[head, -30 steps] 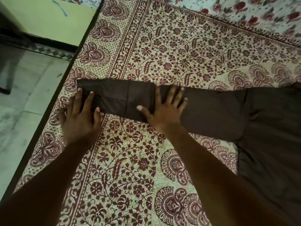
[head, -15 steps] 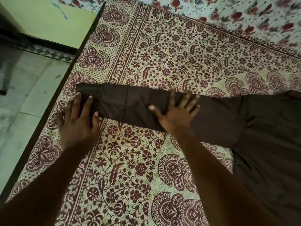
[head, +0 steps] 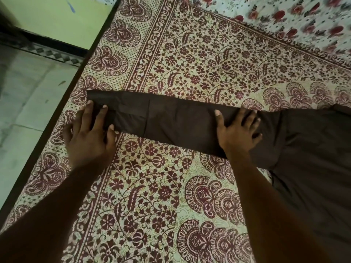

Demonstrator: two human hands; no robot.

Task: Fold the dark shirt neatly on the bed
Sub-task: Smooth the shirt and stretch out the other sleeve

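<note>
Dark brown cotton shirt [head: 313,158] is lying flat on the bed, body bunched over toward the right edge and partly cut off by the view; one long sleeve [head: 171,120] is stretched straight out leftward across the sheet, cuff end stopping just short of the left edge of the bed. So the long axis of that sleeve runs left to right, crosswise in front of the person, sloping a bit lower on the shoulder side.

Left hand [head: 89,137] is spread flat, fingers resting on the cuff end, palm mostly on the sheet just beside it; not pinching anything as far as I can see. Right hand [head: 237,133] is also open and splayed, pressed down on the sleeve near where it meets the body; nothing gripped there either.

My read: this is the smoothing bit before the sleeve gets folded in; the cuff has to travel right, toward the body, so the left hand is the one sitting on it and the right works as the anchor at the hinge.

Underneath is the cream and maroon floral printed bedsheet [head: 190,63]; a white cloth with red roses [head: 294,16] lies along the far edge; dark wooden bed frame [head: 62,103] runs down the left, grey tiled floor [head: 28,101] beyond it.
</note>
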